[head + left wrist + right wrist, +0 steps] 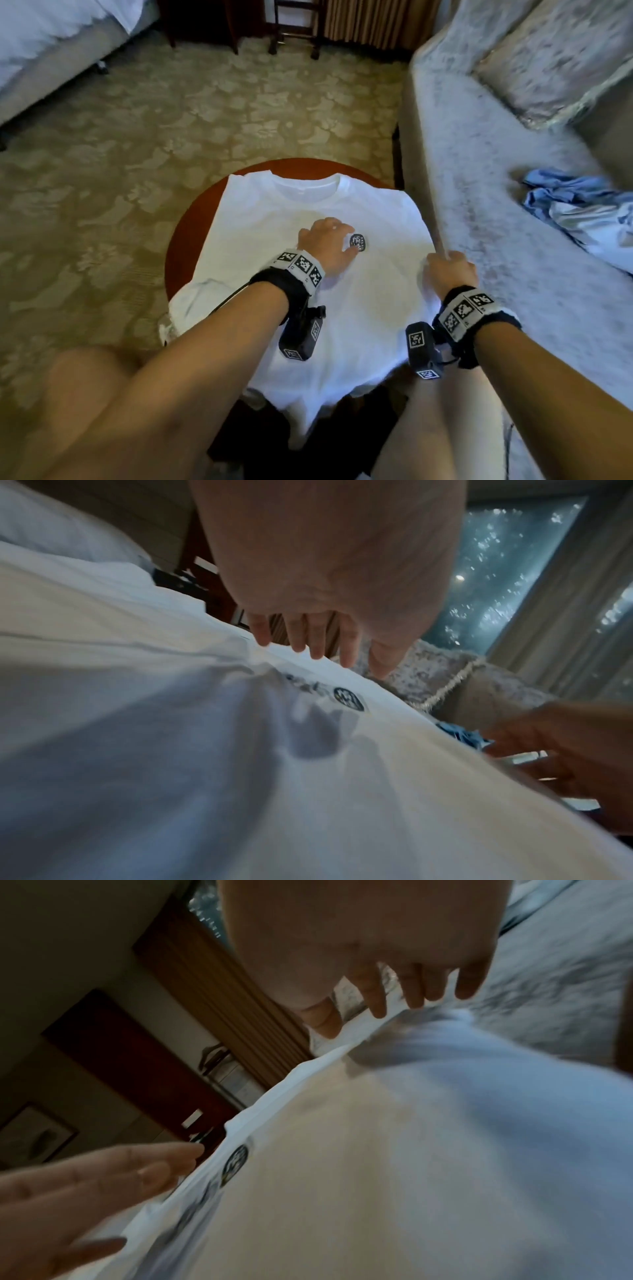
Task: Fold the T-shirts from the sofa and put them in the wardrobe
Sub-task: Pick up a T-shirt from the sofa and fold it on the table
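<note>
While spread face-up on round red-brown wooden table (191, 219), white cotton T-shirt with small dark chest badge (359, 318): unfolded yet. Left hand (325, 241) flat, fingers relaxed, smoothing. Right hand (448, 270) at sofa-side edge, grip unclear. Crumpled blue T-shirt (579, 205) waiting on pale grey sofa (479, 192); wardrobe unseen.

A bedroom: bed (51, 41), sofa (496, 192), patterned carpet (205, 113).

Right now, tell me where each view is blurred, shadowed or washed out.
Head view: mostly sharp, the white T-shirt nearly overexposed, sofa smeared at the wide-angle edge. Left wrist view: near cloth soft, the left hand casting a grey shadow beside the round logo. Right wrist view: dim, motion-blurred, the right hand and the cloth soft.
</note>
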A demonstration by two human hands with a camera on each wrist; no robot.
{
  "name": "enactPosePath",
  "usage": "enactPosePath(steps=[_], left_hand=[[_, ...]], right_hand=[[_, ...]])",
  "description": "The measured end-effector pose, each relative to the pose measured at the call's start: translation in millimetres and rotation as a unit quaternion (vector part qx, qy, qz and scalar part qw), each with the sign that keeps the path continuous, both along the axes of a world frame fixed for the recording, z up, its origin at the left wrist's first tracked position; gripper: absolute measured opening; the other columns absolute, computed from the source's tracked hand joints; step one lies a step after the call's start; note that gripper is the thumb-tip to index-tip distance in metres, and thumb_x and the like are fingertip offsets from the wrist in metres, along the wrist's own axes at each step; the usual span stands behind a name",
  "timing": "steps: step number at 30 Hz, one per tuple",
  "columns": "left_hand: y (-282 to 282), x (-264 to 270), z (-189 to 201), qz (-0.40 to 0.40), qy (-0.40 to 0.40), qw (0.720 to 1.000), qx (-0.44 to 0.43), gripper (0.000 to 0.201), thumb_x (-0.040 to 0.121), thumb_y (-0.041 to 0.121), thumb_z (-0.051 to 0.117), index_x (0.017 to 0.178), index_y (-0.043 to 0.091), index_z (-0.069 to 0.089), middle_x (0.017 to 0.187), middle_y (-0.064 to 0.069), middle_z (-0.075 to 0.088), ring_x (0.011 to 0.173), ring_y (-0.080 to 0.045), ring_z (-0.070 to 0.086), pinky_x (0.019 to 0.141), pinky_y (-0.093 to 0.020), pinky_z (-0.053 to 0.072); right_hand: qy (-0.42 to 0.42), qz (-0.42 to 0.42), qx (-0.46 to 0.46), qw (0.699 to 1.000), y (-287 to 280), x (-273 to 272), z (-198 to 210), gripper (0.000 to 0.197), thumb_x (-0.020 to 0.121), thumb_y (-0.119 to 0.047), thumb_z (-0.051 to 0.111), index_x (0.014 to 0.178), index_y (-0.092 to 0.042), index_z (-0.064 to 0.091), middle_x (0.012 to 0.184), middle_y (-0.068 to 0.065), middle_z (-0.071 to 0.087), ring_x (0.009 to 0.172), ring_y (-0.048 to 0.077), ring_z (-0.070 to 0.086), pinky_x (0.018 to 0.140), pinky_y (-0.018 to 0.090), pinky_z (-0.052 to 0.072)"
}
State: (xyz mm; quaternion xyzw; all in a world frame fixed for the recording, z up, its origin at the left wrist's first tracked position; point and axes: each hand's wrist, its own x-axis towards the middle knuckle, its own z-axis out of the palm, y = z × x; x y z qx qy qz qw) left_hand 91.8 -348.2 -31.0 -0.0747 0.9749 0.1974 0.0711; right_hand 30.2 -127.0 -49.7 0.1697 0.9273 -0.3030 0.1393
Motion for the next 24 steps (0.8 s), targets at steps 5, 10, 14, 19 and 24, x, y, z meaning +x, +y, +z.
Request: enactPosePath(steps=[5, 10, 14, 19, 24], left_hand=[[29.6, -14.5, -20.5, -0.064, -0.087, 0.992, -0.061, 0.073, 0.091, 0.068, 0.033, 0.152, 0.043, 0.002, 0.161, 0.005, -0.017, 0.147, -0.025, -0.020, 0.115, -0.057, -0.006], [36.6, -15.2, -43.5, -0.060, -0.112, 0.987, -0.102, 0.081, 0.084, 0.082, 0.020, 0.150, 0.046, -0.011, 0.157, 0.007, -0.029, 0.144, -0.023, -0.028, 0.113, -0.057, -0.013], [37.6, -16.2, -43.0, -0.062, -0.126, 0.984, -0.111, 0.083, 0.083, 0.083, 0.019, 0.149, 0.046, -0.014, 0.156, 0.007, -0.031, 0.143, -0.023, -0.030, 0.113, -0.057, -0.014], [36.5, -18.3, -39.0, -0.070, -0.149, 0.980, -0.114, 0.084, 0.081, 0.084, 0.017, 0.148, 0.046, -0.017, 0.155, 0.007, -0.034, 0.142, -0.023, -0.032, 0.112, -0.057, -0.014], [37.3, -17.2, -39.0, -0.069, -0.152, 0.980, -0.109, 0.084, 0.082, 0.084, 0.020, 0.148, 0.046, -0.017, 0.154, 0.006, -0.034, 0.142, -0.022, -0.033, 0.112, -0.057, -0.015]], right_hand=[[-0.071, -0.078, -0.166, 0.980, 32.9, -13.3, -28.3, 0.038, 0.103, -0.022, 0.039, 0.134, 0.000, 0.046, 0.121, 0.025, 0.056, 0.106, 0.041, 0.055, 0.089, 0.043, 0.042], [-0.143, -0.199, -0.353, 0.903, 40.8, -6.3, -39.9, 0.047, 0.090, -0.059, 0.051, 0.066, -0.018, 0.048, 0.057, 0.003, 0.046, 0.042, 0.021, 0.039, 0.043, 0.024, 0.032], [-0.145, -0.225, -0.433, 0.861, 37.1, -9.9, -29.3, 0.045, 0.099, -0.043, 0.048, 0.064, -0.017, 0.037, 0.040, -0.001, 0.032, 0.034, 0.015, 0.025, 0.041, 0.020, 0.019], [-0.129, -0.254, -0.501, 0.817, 40.4, -16.4, -31.4, 0.021, 0.092, -0.024, 0.060, 0.077, -0.010, 0.052, 0.055, 0.004, 0.042, 0.041, 0.019, 0.038, 0.042, 0.023, 0.032], [-0.061, -0.245, -0.491, 0.834, 39.5, -22.1, -21.4, 0.037, 0.078, -0.018, 0.068, 0.113, -0.006, 0.067, 0.103, 0.014, 0.073, 0.078, 0.030, 0.069, 0.062, 0.032, 0.053]])
